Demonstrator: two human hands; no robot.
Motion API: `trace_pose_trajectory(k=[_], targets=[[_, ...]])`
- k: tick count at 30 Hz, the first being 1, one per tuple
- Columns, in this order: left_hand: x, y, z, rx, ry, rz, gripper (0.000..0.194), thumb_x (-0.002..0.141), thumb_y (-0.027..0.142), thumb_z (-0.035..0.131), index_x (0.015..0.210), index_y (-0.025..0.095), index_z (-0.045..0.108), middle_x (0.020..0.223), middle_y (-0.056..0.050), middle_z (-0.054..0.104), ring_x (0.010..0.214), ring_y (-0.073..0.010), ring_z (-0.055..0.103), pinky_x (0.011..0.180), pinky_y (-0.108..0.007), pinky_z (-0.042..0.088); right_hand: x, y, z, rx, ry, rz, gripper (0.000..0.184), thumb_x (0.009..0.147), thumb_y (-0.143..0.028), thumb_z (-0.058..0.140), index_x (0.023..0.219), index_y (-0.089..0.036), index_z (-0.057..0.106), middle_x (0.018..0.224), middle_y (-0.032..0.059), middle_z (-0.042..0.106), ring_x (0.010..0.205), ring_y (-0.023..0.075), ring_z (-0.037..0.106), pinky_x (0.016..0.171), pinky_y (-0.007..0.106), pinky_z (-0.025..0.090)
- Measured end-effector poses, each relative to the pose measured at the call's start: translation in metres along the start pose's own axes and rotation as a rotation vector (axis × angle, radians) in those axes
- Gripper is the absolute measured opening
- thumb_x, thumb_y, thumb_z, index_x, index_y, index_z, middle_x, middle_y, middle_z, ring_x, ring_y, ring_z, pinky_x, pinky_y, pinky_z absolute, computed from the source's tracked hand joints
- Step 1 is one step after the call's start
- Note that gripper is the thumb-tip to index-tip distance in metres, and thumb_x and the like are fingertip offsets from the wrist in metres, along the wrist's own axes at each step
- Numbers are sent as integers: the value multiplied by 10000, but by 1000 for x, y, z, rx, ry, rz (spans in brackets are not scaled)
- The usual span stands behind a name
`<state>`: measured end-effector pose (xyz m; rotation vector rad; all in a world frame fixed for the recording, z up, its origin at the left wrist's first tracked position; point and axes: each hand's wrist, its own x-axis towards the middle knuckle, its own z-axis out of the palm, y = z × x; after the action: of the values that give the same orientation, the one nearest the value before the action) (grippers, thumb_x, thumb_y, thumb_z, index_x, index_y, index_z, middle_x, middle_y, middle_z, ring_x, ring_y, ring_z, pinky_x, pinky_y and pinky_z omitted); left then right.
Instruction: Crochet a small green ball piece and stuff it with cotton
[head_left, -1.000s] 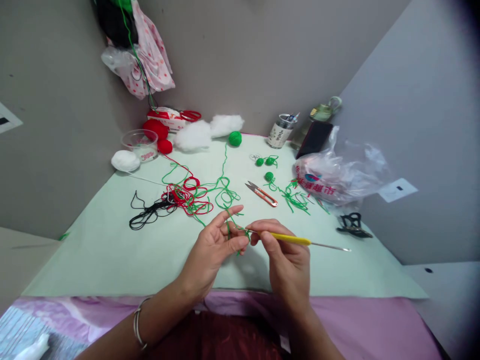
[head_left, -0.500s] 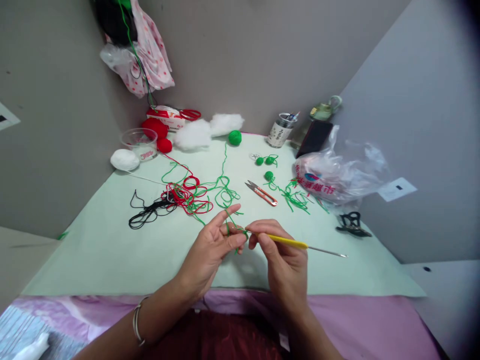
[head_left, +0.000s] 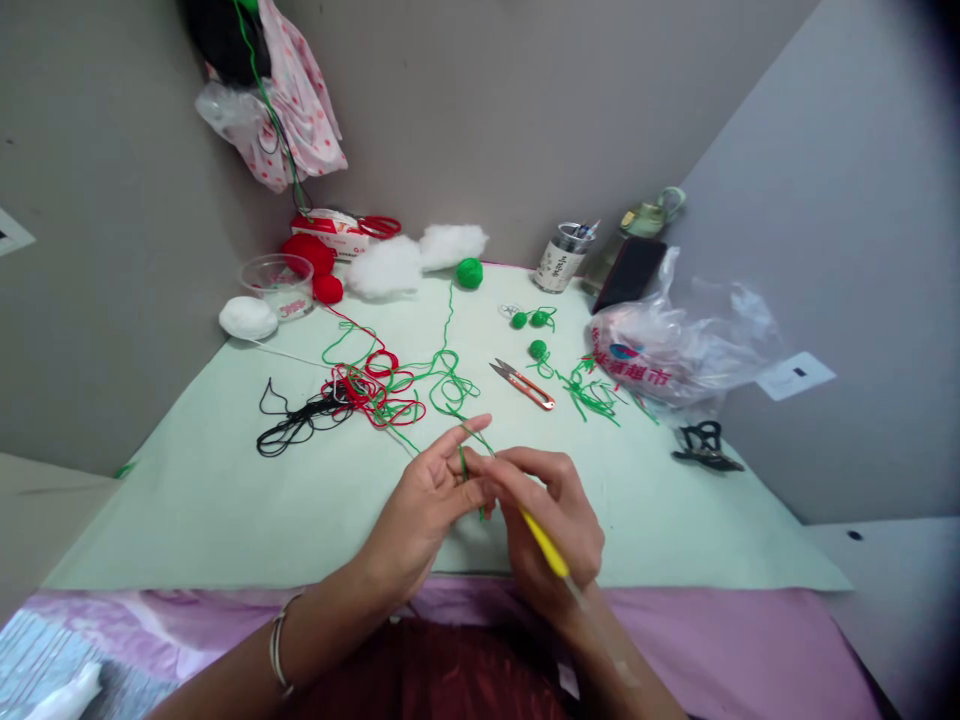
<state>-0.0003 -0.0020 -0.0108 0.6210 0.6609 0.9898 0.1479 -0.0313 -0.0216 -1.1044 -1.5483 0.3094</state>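
My left hand (head_left: pixel 431 500) pinches green yarn (head_left: pixel 463 465) between thumb and fingers, its index finger raised with a strand running over it. Close against it, my right hand (head_left: pixel 551 520) is closed around a crochet hook (head_left: pixel 546 545) with a yellow handle. The hook's rear metal end slants down toward my right wrist and looks blurred. Its working tip is hidden at the fingertips, where the two hands meet. From the left hand the green strand leads back to loose loops on the table and a green yarn ball (head_left: pixel 469 273).
Tangled red yarn (head_left: pixel 382 400) and black cord (head_left: pixel 300 425) lie left of centre. Orange thread snips (head_left: pixel 523 385), small green balls (head_left: pixel 538 349) and green scraps (head_left: pixel 592 395) lie to the right. Behind are white stuffing (head_left: pixel 386 268), a pen cup (head_left: pixel 560 262) and a plastic bag (head_left: pixel 660 345).
The crochet hook has swung from pointing right to slanting down toward my right wrist. My right hand has turned and closed in on the left fingertips.
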Motion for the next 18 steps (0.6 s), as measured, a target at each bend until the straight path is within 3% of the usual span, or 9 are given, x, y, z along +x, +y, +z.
trace_pose_trajectory(k=[2, 6, 10, 18], targets=[[1, 4, -3, -59, -32, -76, 613, 778, 235, 923, 1351, 165, 717, 791, 24, 631, 662, -89, 541, 681, -231, 430, 3, 1, -4, 111, 58, 79, 262, 990, -159, 651, 1091, -325, 826, 930, 57, 743, 845, 213, 689, 728, 367, 566], [1, 11, -4, -19, -4, -7, 459, 788, 209, 907, 1230, 174, 787, 790, 25, 616, 672, -82, 536, 672, -223, 417, 14, 0, -8, 512, 83, 304, 186, 1020, -259, 644, 954, -278, 817, 823, 19, 698, 676, 155, 619, 635, 315, 513], [-1, 6, 0, 81, 13, 42, 516, 780, 220, 910, 1275, 199, 763, 750, 33, 623, 696, -113, 548, 676, -249, 416, 15, 1, -3, 483, -28, 348, 142, 998, -287, 694, 966, -270, 832, 934, 39, 768, 754, 164, 648, 708, 326, 542], [0, 8, -5, 138, -12, 26, 400, 834, 293, 874, 1220, 217, 799, 805, 24, 638, 717, -112, 569, 715, -271, 411, 11, 7, -8, 645, -10, 470, 177, 1009, -355, 686, 945, -247, 812, 903, 28, 753, 709, 139, 660, 681, 293, 556]])
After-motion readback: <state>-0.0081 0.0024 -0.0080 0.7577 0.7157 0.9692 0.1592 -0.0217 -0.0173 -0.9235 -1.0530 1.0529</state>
